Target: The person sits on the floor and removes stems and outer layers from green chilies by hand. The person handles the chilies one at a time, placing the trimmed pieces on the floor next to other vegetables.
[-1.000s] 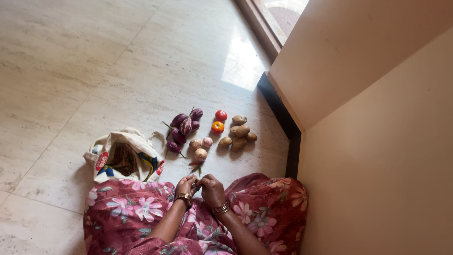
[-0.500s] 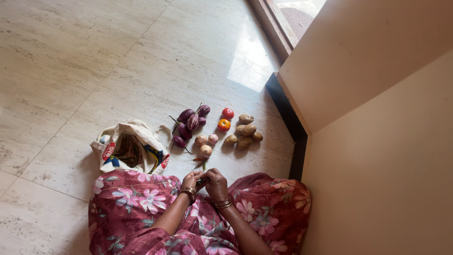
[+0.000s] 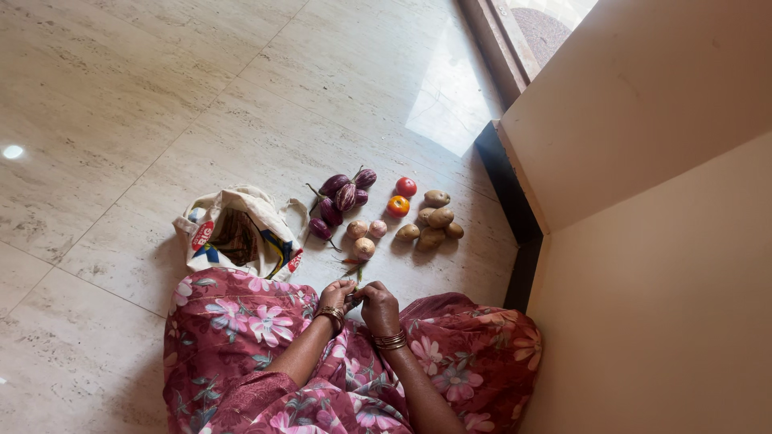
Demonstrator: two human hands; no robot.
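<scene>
I sit on the floor in a maroon flowered dress. My left hand point(image 3: 335, 295) and my right hand point(image 3: 378, 305) meet over my lap, fingers pinched together on a small thin green thing, probably a chilli point(image 3: 354, 298); it is too small to tell for sure. Just in front of the hands lie a few red and green chillies point(image 3: 352, 264). Beyond them are three onions point(image 3: 363, 238), several striped purple brinjals point(image 3: 342, 198), two tomatoes point(image 3: 401, 197) and several potatoes point(image 3: 434, 223). Both wrists wear bangles.
A cloth bag point(image 3: 237, 237) lies open on the marble floor point(image 3: 145, 112) to my left, touching my knee. A cream wall point(image 3: 659, 265) with a dark skirting point(image 3: 508, 193) runs along the right. A doorway frame point(image 3: 498, 40) is at the top.
The view has shifted, so everything sits a little further right and up. My hands stay together over my lap, still working on the small thing. The vegetables have not moved.
</scene>
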